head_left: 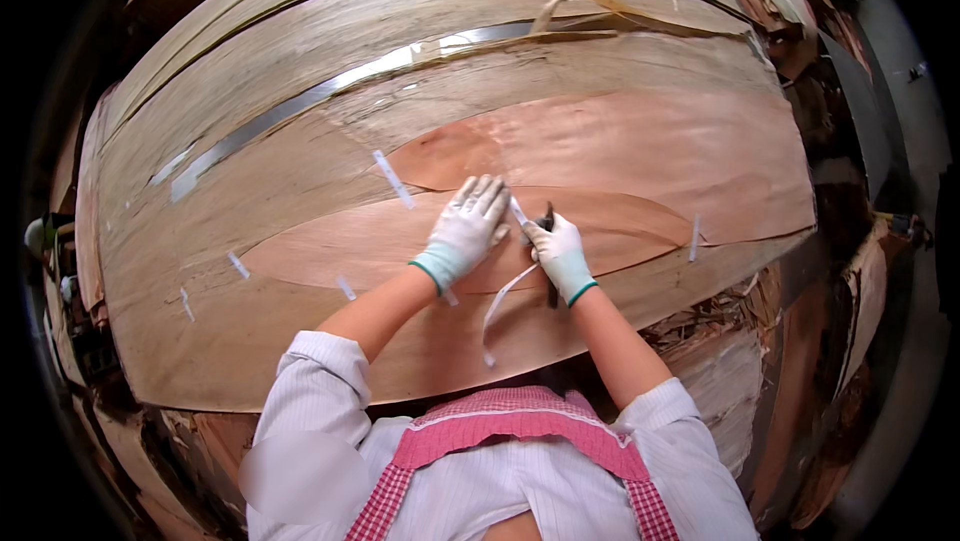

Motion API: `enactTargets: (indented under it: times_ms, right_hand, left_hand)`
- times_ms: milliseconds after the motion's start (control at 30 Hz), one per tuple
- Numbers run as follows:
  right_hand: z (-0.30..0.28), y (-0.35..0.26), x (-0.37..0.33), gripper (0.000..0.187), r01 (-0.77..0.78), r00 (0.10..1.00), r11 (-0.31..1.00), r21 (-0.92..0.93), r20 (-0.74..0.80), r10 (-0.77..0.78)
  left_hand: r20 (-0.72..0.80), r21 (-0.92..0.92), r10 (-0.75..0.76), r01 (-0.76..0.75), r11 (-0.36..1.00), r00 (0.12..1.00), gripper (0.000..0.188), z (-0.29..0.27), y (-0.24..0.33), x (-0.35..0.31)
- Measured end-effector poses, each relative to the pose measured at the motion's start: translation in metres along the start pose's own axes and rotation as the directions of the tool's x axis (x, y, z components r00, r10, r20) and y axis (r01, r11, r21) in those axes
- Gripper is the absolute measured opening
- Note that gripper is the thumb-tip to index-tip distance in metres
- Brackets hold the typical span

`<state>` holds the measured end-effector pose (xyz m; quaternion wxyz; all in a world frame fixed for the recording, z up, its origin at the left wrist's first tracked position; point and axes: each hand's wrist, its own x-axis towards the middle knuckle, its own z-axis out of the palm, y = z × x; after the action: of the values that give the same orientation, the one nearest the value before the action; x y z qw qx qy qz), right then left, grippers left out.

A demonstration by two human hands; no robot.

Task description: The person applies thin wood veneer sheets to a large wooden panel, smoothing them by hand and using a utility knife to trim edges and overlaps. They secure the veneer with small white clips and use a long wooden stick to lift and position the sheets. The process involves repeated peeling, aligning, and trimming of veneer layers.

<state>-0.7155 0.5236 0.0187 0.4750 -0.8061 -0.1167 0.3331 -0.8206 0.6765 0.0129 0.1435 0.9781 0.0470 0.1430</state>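
My left hand (466, 233), in a white glove with a green cuff, lies flat with fingers stretched out on a thin wood veneer sheet. Just right of it, my gloved right hand (562, 253) is closed around a slim dark tool (552, 295), whose exact kind I cannot make out. A narrow white tape (497, 305) trails down from the right hand toward the near edge. Another short piece of white tape (517, 210) shows between the two hands. Beneath them is a long pointed oval veneer patch (350, 243), bordering a pinker veneer piece (660, 146).
Short white tape strips stick to the veneer, including one (393, 180) left of the pinker piece and one (694, 238) at right. A long gap (310, 96) in the sheet shows something shiny. Veneer scraps (715, 326) lie below the near right edge.
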Motion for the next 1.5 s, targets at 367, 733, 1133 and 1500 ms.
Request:
enactTargets:
  times_ms: [367,733,1133,1500]
  right_hand:
    - [-0.079,0.007,0.04,0.027,0.167,0.976,0.853,-0.495,-0.041,-0.215]
    - [-0.233,0.059,-0.084,0.033,-0.053,0.957,0.901,0.43,-0.235,0.169]
    - [-0.495,0.238,-0.142,0.009,0.027,0.66,0.927,0.374,-0.703,0.265]
    - [-0.58,0.235,-0.045,0.007,-0.042,0.923,0.933,0.358,-0.344,0.174]
  left_hand:
    - [0.189,0.008,0.092,-0.095,0.995,0.978,0.057,0.049,0.049,0.061]
    - [0.128,-0.096,-0.038,0.05,0.994,0.991,0.027,0.038,0.093,0.102]
    - [0.171,-0.333,0.398,-0.328,0.884,0.901,0.017,0.185,0.425,0.176]
    - [0.233,0.013,0.136,-0.142,0.99,0.963,0.033,0.222,0.462,0.264]
